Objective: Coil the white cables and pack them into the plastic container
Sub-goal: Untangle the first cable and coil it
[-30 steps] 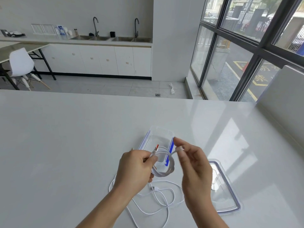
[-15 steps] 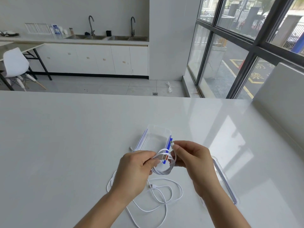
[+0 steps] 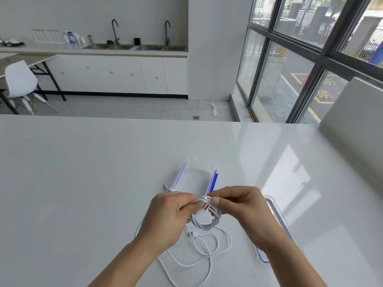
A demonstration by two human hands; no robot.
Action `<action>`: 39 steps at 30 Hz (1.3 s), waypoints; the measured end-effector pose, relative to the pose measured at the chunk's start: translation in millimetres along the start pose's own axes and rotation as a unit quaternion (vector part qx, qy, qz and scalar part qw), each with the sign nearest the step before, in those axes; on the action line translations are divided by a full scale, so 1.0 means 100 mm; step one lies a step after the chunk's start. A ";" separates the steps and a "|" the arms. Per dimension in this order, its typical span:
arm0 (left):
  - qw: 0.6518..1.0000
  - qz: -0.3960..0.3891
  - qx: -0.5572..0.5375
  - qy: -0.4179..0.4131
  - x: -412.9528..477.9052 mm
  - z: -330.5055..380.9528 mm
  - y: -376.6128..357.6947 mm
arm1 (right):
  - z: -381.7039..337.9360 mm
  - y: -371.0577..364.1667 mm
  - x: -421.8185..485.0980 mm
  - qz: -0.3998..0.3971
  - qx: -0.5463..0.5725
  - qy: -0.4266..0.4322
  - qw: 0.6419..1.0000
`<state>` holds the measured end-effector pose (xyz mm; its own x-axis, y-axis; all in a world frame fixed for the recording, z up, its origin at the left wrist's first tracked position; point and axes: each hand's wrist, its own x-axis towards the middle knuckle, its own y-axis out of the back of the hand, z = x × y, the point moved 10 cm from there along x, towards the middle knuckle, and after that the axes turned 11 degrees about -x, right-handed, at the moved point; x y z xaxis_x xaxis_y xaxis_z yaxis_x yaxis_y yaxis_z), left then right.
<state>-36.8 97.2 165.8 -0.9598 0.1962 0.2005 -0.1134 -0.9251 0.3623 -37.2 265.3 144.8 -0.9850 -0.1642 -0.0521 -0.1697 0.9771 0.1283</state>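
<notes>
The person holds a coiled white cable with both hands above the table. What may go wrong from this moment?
The coiled cable is held only at its top by the left hand and right hand; if either grip loosens, the loops may spring open.
The loose cable lies on the table just below, so the hanging coil might snag it.

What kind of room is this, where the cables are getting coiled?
Probably an office pantry or break room: twin sinks with tall faucets on a long counter, white cabinets below, and a white chair at a side table.
</notes>
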 end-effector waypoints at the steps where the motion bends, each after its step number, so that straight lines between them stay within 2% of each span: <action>1: 1.000 -0.005 0.001 -0.003 0.00 -0.01 -0.02 | 0.01 0.02 0.00 0.010 -0.007 0.001 1.000; 6: 0.999 -0.014 -0.042 0.032 0.01 -0.11 -0.07 | -0.03 0.07 0.00 0.067 -0.030 0.049 0.996; 8: 0.997 -0.016 -0.064 0.050 0.02 -0.15 -0.08 | 0.00 0.05 0.01 0.069 0.040 0.050 0.996; 10: 0.995 -0.018 -0.066 0.066 0.03 -0.18 -0.07 | 0.12 -0.04 0.03 0.040 0.156 0.019 0.987; 12: 0.996 -0.032 -0.030 0.080 0.03 -0.24 -0.08 | 0.26 -0.19 0.03 -0.007 0.244 -0.020 0.970; 14: 0.995 -0.048 0.029 0.087 0.02 -0.30 -0.08 | 0.37 -0.30 0.01 -0.046 0.276 -0.041 0.959; 17: 0.987 -0.056 0.128 0.081 -0.02 -0.34 -0.08 | 0.48 -0.35 0.00 -0.057 0.204 -0.046 0.976; 19: 0.982 -0.060 0.159 0.078 -0.05 -0.34 -0.11 | 0.51 -0.33 0.01 -0.039 0.116 -0.044 0.991; 21: 0.978 -0.068 0.178 0.082 -0.09 -0.37 -0.16 | 0.52 -0.32 0.02 -0.028 0.088 -0.042 0.995; 24: 0.965 -0.058 0.236 0.096 -0.09 -0.39 -0.17 | 0.59 -0.32 0.03 -0.012 0.119 -0.054 0.991; 27: 0.949 -0.047 0.286 0.126 -0.09 -0.42 -0.17 | 0.66 -0.43 0.03 -0.032 0.201 -0.068 0.977; 29: 0.943 -0.041 0.297 0.145 -0.10 -0.45 -0.16 | 0.66 -0.51 0.03 -0.045 0.205 -0.068 0.975; 34: 0.959 -0.026 0.219 0.177 -0.11 -0.55 -0.09 | 0.69 -0.50 0.07 -0.019 0.152 -0.069 0.986; 39: 0.972 0.035 0.041 0.231 -0.19 -0.76 0.06 | 0.85 -0.47 0.03 -0.002 0.113 -0.107 0.988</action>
<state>-38.4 63.4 95.2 -0.9795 -0.0500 -0.1951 -0.0413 -0.8984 0.4372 -29.5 230.3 54.5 -0.9517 -0.1591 -0.2626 -0.1385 0.9858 -0.0955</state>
